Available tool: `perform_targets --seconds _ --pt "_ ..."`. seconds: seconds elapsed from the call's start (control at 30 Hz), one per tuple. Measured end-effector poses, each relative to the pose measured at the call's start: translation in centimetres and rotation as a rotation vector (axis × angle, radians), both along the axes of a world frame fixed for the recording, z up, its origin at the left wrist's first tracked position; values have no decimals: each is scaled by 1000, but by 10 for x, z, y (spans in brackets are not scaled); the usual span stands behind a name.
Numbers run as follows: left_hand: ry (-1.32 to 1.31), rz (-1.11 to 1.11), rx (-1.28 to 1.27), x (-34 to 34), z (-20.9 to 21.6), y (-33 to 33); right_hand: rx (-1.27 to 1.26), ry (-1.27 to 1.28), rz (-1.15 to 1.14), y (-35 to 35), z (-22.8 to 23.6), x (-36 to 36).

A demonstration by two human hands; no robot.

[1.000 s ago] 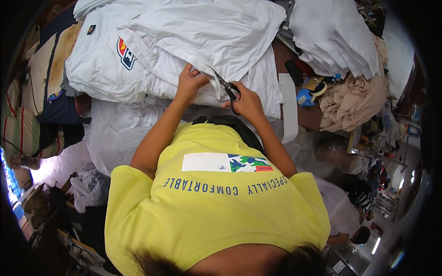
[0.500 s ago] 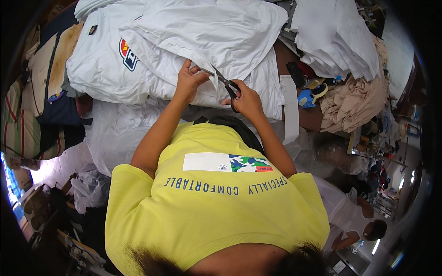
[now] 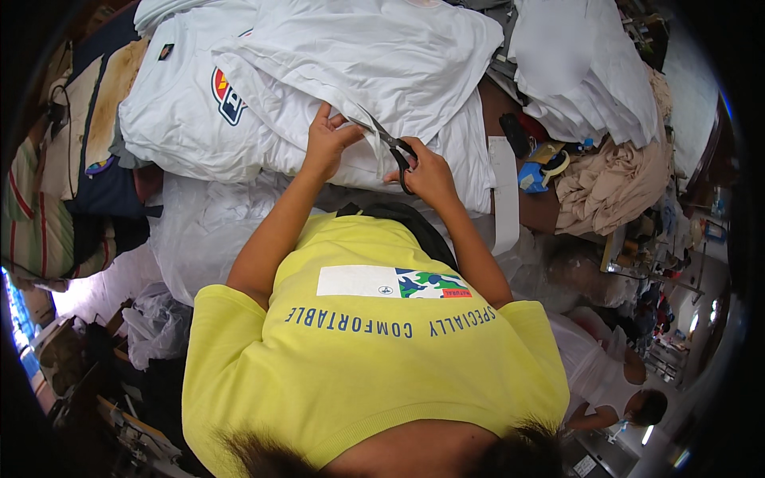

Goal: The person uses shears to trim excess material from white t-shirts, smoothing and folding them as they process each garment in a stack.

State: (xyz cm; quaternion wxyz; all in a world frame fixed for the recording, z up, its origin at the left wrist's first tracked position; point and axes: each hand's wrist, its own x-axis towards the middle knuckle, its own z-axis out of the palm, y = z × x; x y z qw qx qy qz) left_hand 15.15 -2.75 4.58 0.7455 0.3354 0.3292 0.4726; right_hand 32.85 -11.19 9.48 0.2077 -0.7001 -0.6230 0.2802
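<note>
A crowded sewing room, with a big work table [image 3: 532, 209] buried under cloth. Far off at the lower right, another person [image 3: 613, 390] bent over a machine.

Biggest on the table: a heap of white shirts [image 3: 358, 72], spread wide, one with a red, blue and yellow patch [image 3: 228, 95]. To the right, a second stack of folded white cloth [image 3: 582, 72], and under it a crumpled tan cloth [image 3: 613, 179]. On the left, striped and dark blue clothes [image 3: 72, 199] hanging off the edge. Below the table, clear plastic bags [image 3: 199, 231] with white stuff inside, too crinkled to tell what.

No boxes or bins clear enough to name.

Smaller now: a long white paper strip [image 3: 504, 195] hanging over the table edge. Beside it a roll of tape [image 3: 555, 165] and small blue bits, too tiny to make out.

Left hand [image 3: 325, 143] flat and pinching the fold of a white shirt, fingers closed on the cloth. Right hand [image 3: 426, 171] wrapped tight around the black handles of scissors [image 3: 388, 143]. Scissor blades a little apart, points up and left, lying on the white shirt right between the two hands.
</note>
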Motion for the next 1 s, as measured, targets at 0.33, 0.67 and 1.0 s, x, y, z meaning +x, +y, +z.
perform_targets --seconds 0.33,0.67,1.0 --pt "-21 73 -82 -4 9 11 13 96 -30 -3 -32 15" --pt "-18 58 -25 -6 9 12 14 40 23 22 -2 -1" --pt "-37 63 15 -13 9 20 48 -20 49 28 1 -6"
